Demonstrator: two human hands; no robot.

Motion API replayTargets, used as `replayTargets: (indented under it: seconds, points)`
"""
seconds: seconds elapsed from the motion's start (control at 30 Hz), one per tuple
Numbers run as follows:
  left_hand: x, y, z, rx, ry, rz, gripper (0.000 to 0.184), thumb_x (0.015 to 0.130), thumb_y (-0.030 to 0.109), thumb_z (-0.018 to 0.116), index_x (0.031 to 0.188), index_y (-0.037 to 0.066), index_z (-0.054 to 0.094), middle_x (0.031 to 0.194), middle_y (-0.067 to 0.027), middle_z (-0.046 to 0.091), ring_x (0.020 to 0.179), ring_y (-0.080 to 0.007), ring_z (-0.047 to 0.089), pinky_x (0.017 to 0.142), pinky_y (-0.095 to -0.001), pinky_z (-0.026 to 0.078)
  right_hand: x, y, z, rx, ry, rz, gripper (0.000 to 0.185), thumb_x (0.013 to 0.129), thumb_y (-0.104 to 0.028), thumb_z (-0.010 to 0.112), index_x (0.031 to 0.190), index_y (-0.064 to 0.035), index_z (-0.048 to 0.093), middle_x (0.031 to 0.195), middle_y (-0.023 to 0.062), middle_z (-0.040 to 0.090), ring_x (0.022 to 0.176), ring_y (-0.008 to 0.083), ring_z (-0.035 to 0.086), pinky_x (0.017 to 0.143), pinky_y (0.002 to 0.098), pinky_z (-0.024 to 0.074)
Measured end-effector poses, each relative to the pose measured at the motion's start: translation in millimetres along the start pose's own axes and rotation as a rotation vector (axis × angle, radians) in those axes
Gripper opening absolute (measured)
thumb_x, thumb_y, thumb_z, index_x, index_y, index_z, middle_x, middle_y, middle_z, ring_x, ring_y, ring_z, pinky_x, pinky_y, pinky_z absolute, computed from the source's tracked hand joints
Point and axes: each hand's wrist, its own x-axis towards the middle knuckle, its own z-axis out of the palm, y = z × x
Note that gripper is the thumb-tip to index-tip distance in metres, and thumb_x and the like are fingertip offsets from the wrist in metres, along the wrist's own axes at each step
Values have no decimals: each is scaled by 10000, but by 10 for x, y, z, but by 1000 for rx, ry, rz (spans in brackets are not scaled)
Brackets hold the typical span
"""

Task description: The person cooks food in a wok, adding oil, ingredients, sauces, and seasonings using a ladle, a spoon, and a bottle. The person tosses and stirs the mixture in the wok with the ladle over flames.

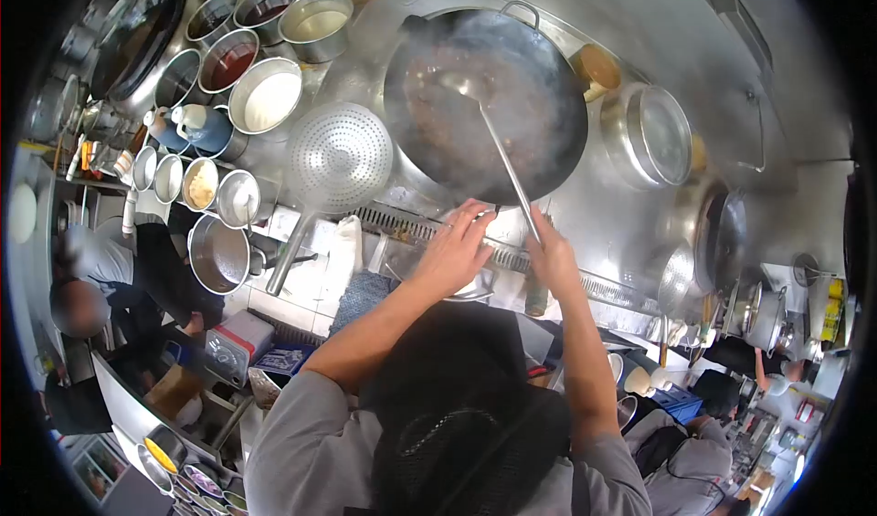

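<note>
My right hand [554, 258] is wrapped round the long handle of a metal ladle [496, 142]. The bowl of the ladle rests inside a large dark wok [568, 151], among reddish-brown food [438, 105] partly veiled by steam. Beside the wok's near edge, my left hand [457, 253] has its fingers stretched out and holds nothing I can see. Whether its fingertips touch the rim cannot be made out. To the left of the wok lies a big perforated strainer [340, 155], its handle pointing toward me.
Metal pots of sauces and liquids [267, 94] stand at the upper left, with smaller bowls [200, 184] below them. A lidded pot [660, 134] is right of the wok. A slotted drain [411, 227] runs along the stove front. Other people [681, 457] are on both sides.
</note>
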Motion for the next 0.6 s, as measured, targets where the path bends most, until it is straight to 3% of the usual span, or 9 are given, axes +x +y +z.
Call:
replayTargets:
  seconds: [0.03, 0.13, 0.2, 0.27, 0.37, 0.43, 0.5, 0.57, 0.6]
  points:
    - [-17, -12, 34, 9, -45, -24, 627, 906, 138, 738, 1459, 0, 477, 1510, -205, 457, 1485, -410, 382, 1203, -487, 369, 106, 69, 19, 6, 2, 3, 625, 929, -59, 709, 1522, -114, 522, 1044, 297, 703, 921, 465, 697, 786, 486, 541]
    - [-37, 55, 85, -15, -48, -86, 643, 909, 128, 732, 1477, -6, 461, 1543, -209, 435, 1513, -407, 343, 1221, -485, 350, 207, 173, -21, 21, 16, 97, 598, 977, -108, 661, 1546, -100, 479, 988, 306, 704, 879, 487, 693, 751, 502, 534]
    - [-63, 85, 145, 24, -61, -85, 669, 913, 113, 722, 1501, -16, 429, 1555, -215, 428, 1532, -413, 309, 1236, -485, 330, 75, 106, -114, 88, -4, 315, 595, 1014, -131, 612, 1577, -98, 423, 956, 316, 701, 843, 505, 683, 727, 512, 528]
    - [-52, 80, 207, 130, -67, -44, 692, 916, 107, 717, 1515, -30, 400, 1555, -223, 427, 1542, -425, 287, 1243, -488, 317, -294, 139, -141, 104, 3, 268, 597, 1034, -140, 575, 1594, -78, 378, 954, 330, 692, 826, 497, 688, 727, 520, 523]
    - [-48, 111, 254, 68, -21, -79, 718, 911, 98, 725, 1522, -49, 378, 1565, -238, 413, 1544, -440, 278, 1247, -494, 307, -586, -288, -443, 39, 21, 167, 592, 1048, -163, 577, 1597, -57, 379, 854, 250, 703, 679, 366, 706, 641, 446, 546]
    - [-39, 108, 281, 40, 3, -98, 730, 907, 88, 727, 1526, -53, 366, 1571, -255, 401, 1542, -446, 280, 1245, -495, 311, -468, -614, -739, 658, -321, 612, 606, 1063, -201, 584, 1609, -52, 368, 748, 115, 657, 534, 201, 637, 518, 334, 517]
    - [-47, 149, 270, -6, 40, -117, 755, 902, 57, 724, 1540, -60, 337, 1580, -307, 370, 1530, -464, 295, 1235, -490, 327, -60, -233, -697, 872, -375, 598, 622, 1070, -222, 591, 1624, -70, 352, 737, 17, 587, 461, 98, 530, 442, 254, 452]
    - [-59, 122, 297, 4, 52, -124, 759, 903, 55, 721, 1543, -57, 329, 1582, -313, 370, 1530, -464, 293, 1231, -477, 335, 297, 109, -486, 865, -322, 528, 600, 1077, -216, 584, 1615, -64, 367, 818, 35, 609, 488, 107, 525, 446, 276, 454]
    - [-64, 128, 298, 8, 44, -129, 759, 903, 57, 722, 1543, -57, 330, 1586, -302, 373, 1533, -462, 290, 1231, -475, 335, 397, 153, -427, 711, -258, 477, 602, 1075, -212, 581, 1614, -53, 366, 772, 38, 613, 511, 116, 554, 469, 285, 467]
